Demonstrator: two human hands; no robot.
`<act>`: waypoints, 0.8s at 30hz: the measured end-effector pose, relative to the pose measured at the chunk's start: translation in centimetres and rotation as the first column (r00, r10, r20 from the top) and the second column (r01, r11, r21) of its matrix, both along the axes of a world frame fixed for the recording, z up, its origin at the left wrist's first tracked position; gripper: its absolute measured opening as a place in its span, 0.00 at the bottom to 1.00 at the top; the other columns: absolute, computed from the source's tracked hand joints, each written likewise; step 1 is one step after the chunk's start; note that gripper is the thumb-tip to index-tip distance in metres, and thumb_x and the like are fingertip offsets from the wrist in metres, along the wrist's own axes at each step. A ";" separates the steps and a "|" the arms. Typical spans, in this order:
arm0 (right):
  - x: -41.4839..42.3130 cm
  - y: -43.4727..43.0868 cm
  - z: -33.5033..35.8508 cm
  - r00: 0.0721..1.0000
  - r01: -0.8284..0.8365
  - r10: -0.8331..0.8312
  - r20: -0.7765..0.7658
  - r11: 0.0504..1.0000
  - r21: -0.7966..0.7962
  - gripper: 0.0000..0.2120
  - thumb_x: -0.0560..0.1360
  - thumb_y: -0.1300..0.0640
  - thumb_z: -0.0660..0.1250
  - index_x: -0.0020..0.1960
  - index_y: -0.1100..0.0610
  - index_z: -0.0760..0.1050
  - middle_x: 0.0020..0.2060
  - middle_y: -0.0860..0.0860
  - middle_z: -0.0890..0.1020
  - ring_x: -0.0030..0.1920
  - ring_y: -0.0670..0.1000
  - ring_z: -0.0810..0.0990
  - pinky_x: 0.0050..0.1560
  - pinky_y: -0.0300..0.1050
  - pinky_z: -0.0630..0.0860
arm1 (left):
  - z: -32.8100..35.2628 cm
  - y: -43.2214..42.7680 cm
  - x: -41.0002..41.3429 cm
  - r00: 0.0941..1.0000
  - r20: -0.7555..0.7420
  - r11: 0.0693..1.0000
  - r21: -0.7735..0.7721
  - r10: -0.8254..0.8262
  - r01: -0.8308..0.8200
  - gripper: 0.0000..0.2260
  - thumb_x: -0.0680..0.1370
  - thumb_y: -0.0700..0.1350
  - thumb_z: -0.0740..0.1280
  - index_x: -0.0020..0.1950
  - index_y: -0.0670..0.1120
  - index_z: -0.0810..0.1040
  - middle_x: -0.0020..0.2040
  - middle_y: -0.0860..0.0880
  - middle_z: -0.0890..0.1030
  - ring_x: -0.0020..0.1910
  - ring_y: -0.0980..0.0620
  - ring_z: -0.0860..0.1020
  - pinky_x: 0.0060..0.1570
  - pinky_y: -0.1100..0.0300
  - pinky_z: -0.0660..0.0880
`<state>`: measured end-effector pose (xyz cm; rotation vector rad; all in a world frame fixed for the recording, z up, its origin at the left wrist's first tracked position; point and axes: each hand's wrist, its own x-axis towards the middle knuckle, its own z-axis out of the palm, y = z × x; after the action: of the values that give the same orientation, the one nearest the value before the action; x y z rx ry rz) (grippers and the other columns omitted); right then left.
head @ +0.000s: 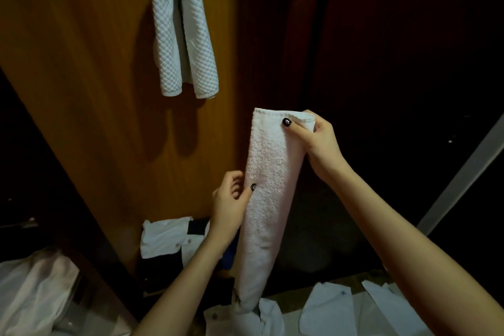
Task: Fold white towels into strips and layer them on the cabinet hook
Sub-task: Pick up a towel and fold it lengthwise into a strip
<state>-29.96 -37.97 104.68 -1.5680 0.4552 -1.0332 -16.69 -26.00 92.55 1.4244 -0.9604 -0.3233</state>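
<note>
A white terry towel (268, 188), folded into a long narrow strip, hangs upright between my hands. My right hand (317, 142) pinches its top right corner. My left hand (231, 200) grips its left edge about halfway down, thumb on the front. A quilted white towel (180, 35) hangs doubled over from the top of the wooden cabinet door (81, 90), up and left of the strip. The hook itself lies beyond the frame's top edge.
White garments with dark patches (169, 237) lie at the foot of the door. More white cloths (341, 308) are spread on the floor at lower right. A pale plastic bag (32, 294) sits at lower left. The dark cabinet interior fills the right side.
</note>
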 end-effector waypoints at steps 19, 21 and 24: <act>-0.1 -2.7 4.7 0.963 -0.264 0.270 -0.026 0.956 0.128 0.12 0.72 0.57 0.69 0.55 0.58 0.78 0.46 0.49 0.85 0.47 0.48 0.84 0.45 0.41 0.80 | 3.2 -0.1 1.0 0.981 0.116 0.985 -0.062 -0.156 0.164 0.17 0.72 0.38 0.75 0.31 0.58 0.77 0.33 0.60 0.76 0.34 0.67 0.73 0.37 0.74 0.66; -0.5 -2.8 4.7 0.962 -0.269 0.273 -0.027 0.956 0.117 0.12 0.73 0.56 0.68 0.55 0.57 0.78 0.46 0.49 0.85 0.47 0.48 0.84 0.45 0.41 0.80 | 3.2 -0.2 1.0 0.977 0.184 0.988 -0.084 -0.109 0.126 0.14 0.71 0.39 0.76 0.33 0.55 0.76 0.35 0.58 0.76 0.36 0.65 0.73 0.38 0.73 0.67; -0.5 -2.7 4.6 0.973 -0.231 0.232 0.005 0.966 0.117 0.11 0.75 0.57 0.70 0.56 0.58 0.78 0.47 0.50 0.85 0.47 0.49 0.84 0.46 0.42 0.80 | 3.3 -0.2 0.8 0.953 0.302 0.992 -0.103 -0.035 0.069 0.12 0.71 0.40 0.76 0.37 0.51 0.74 0.37 0.56 0.75 0.36 0.62 0.73 0.38 0.71 0.68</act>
<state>-30.49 -40.70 109.28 -1.4820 0.3224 -0.8067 -15.92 -26.22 95.82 1.3688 -1.2456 -0.0891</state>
